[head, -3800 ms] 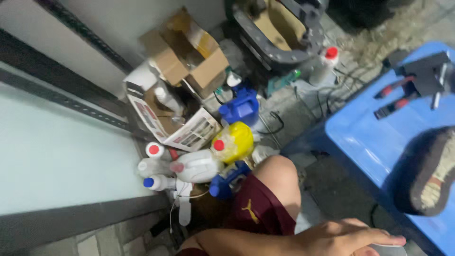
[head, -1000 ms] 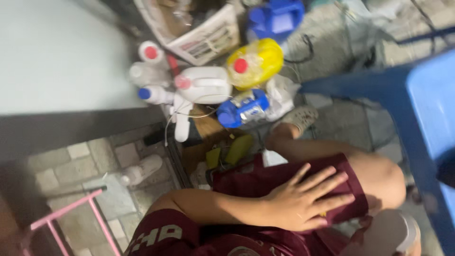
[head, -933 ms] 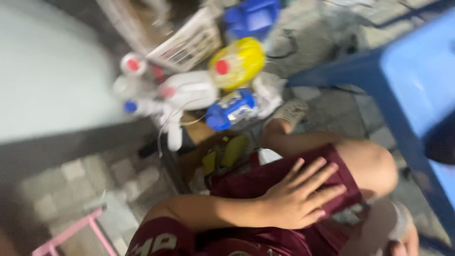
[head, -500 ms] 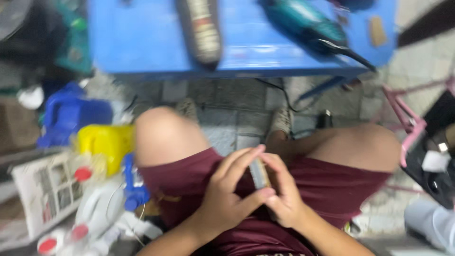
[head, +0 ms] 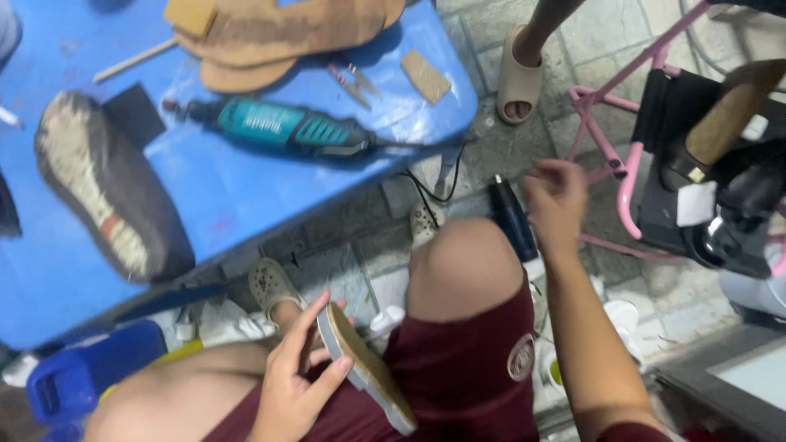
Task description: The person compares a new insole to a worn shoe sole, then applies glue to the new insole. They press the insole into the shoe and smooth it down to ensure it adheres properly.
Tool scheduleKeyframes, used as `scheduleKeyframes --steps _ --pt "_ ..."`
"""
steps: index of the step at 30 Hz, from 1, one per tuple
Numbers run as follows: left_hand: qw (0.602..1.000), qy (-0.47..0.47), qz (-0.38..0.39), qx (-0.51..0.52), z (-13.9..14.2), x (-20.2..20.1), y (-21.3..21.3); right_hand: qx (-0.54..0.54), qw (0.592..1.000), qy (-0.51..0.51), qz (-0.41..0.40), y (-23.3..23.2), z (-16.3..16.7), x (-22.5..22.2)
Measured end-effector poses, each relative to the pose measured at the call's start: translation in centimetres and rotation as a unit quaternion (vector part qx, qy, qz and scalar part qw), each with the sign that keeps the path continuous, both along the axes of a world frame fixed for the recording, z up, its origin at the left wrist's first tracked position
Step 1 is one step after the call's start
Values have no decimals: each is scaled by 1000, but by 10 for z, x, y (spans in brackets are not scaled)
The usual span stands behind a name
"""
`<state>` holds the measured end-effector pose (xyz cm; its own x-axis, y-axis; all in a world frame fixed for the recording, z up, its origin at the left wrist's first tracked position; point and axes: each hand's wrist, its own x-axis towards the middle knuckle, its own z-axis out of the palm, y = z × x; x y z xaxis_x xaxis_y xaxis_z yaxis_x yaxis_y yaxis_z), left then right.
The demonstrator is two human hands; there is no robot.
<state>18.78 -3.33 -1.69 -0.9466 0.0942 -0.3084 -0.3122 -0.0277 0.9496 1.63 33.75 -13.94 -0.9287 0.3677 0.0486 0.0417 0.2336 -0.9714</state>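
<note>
My left hand (head: 296, 378) rests on my lap and grips a thin shoe sole (head: 366, 370), grey underneath with a tan top, held tilted on edge. My right hand (head: 558, 195) is stretched out past my right knee with its fingers apart and nothing in it. It hovers just right of a black heat-gun-like tool (head: 511, 218) that stands on the tiled floor; whether they touch is unclear.
A blue table (head: 237, 192) carries a worn dark shoe sole (head: 105, 188), a teal rotary tool (head: 282, 128), tan insoles (head: 286, 33), pliers and a small block. A pink-framed stand (head: 626, 155) with dark gear is at right. Another person's sandalled foot (head: 517, 78) is beyond.
The view swung from the bottles on the floor to the table. Half a second ago both hands held the sole; my right hand has let go and reached out to the right.
</note>
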Motion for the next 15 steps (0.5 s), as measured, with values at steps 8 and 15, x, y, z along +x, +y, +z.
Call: scheduleKeyframes --steps 8,15 --pt "993 103 -53 24 -83 -5 -9 188 977 -89 -46 -13 -159 -167" --pt "994 103 -42 11 -104 0 -10 250 963 -94 28 -18 -172 -191"
